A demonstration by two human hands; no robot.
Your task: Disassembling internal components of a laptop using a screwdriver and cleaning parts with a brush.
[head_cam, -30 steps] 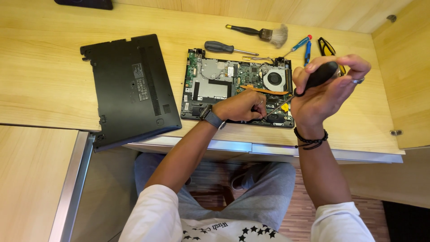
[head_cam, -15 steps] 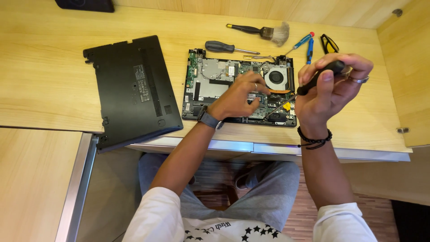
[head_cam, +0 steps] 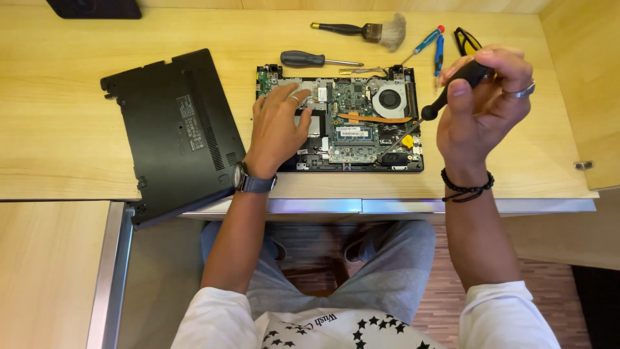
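Observation:
An opened laptop (head_cam: pixel 361 123) lies on the wooden desk with its circuit board, round fan and copper strip exposed. My left hand (head_cam: pixel 279 129) rests flat, fingers spread, on the left part of the board. My right hand (head_cam: pixel 484 106) is raised at the laptop's right side and grips a black-handled screwdriver (head_cam: pixel 445 90). The screwdriver's thin shaft slants down to the left, with its tip at the board's lower right, near a yellow part (head_cam: pixel 407 140).
The laptop's removed black bottom cover (head_cam: pixel 171 129) lies to the left, overhanging the desk edge. Behind the laptop lie a black screwdriver (head_cam: pixel 310 59), a brush (head_cam: pixel 368 30), a blue and red tool (head_cam: pixel 429 42) and yellow-handled pliers (head_cam: pixel 466 40). A wooden side panel (head_cam: pixel 581 84) stands at right.
My left hand has moved from the board's lower right across to its left part and spread flat. My right hand has tilted the screwdriver down so its tip reaches the board.

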